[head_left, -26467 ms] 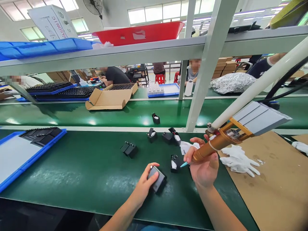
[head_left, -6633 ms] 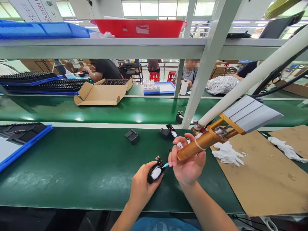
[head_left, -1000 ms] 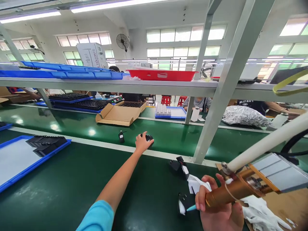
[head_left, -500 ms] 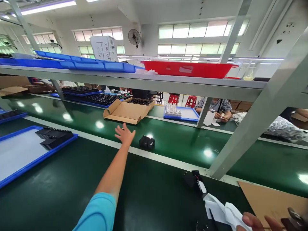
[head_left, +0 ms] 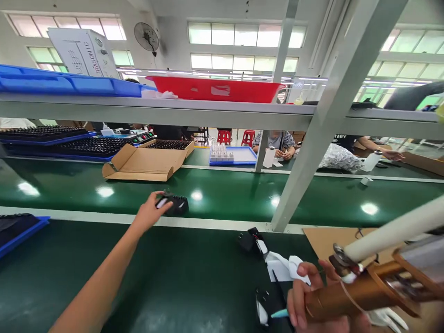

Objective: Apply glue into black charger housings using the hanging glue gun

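Observation:
My left hand (head_left: 148, 212) reaches out over the green belt, its thumb and fingers closed on a small black block with a pale face (head_left: 161, 202). Right beside it stand more black blocks (head_left: 179, 205), close together. At the lower right my right hand (head_left: 305, 296) is wrapped round a bronze-coloured tool (head_left: 342, 296) with a teal pointed tip and a thick white tube above. Near that tip lies a black part with a white piece (head_left: 262, 307). Farther back on the bench rests another black part (head_left: 247, 241), with crumpled white paper (head_left: 286, 267) beside it.
A slanted metal post (head_left: 305, 148) rises between belt and shelf at right. Overhead, the shelf (head_left: 208, 111) carries a red basin (head_left: 222, 89) and blue trays (head_left: 69, 83). An open cardboard box (head_left: 145, 162) sits across the belt. Other people work on the far side.
My left hand, spread open before, has come to the black blocks and closed on one. My right hand and the bronze tool have come further into view. The view has turned right.

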Tool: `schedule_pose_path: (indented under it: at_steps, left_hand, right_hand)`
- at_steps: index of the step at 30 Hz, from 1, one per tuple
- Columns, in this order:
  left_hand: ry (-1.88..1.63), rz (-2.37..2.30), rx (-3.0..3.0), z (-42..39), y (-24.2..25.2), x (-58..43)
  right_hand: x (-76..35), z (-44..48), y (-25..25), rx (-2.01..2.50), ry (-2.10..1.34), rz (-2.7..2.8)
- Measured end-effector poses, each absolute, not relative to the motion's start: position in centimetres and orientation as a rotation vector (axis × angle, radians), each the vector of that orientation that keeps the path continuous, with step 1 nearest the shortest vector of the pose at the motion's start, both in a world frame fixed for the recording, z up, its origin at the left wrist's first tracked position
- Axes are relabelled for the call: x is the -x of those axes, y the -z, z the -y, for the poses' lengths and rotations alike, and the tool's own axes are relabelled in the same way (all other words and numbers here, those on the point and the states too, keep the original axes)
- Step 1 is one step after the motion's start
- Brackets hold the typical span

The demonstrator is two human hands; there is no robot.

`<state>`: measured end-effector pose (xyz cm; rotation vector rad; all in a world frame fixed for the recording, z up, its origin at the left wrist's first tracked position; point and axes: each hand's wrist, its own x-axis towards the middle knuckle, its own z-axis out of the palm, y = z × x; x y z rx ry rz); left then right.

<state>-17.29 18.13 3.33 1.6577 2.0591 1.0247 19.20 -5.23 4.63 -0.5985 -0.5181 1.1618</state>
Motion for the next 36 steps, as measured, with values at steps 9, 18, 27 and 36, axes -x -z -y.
schedule_pose_path:
  at_steps: [9,18,27,36]
  left_hand:
    - [-0.405,-1.016,-2.158,-2.1,0.3,3.5]
    - [-0.578,-1.063,-2.275,0.9,1.5,3.5]
    - [-0.863,-1.208,-1.679,2.0,2.9,4.0]
    - [-0.706,-1.481,-2.010,5.9,4.1,1.9]
  right_hand:
    - [-18.8,4.7,-4.7,0.489,-0.983,0.707]
    - [-18.6,4.7,-4.5,0.413,-0.976,0.771]
    - [-18.3,5.0,-4.6,0.382,-0.991,0.775]
    - [-17.1,4.9,-4.9,0.360,-1.049,0.744]
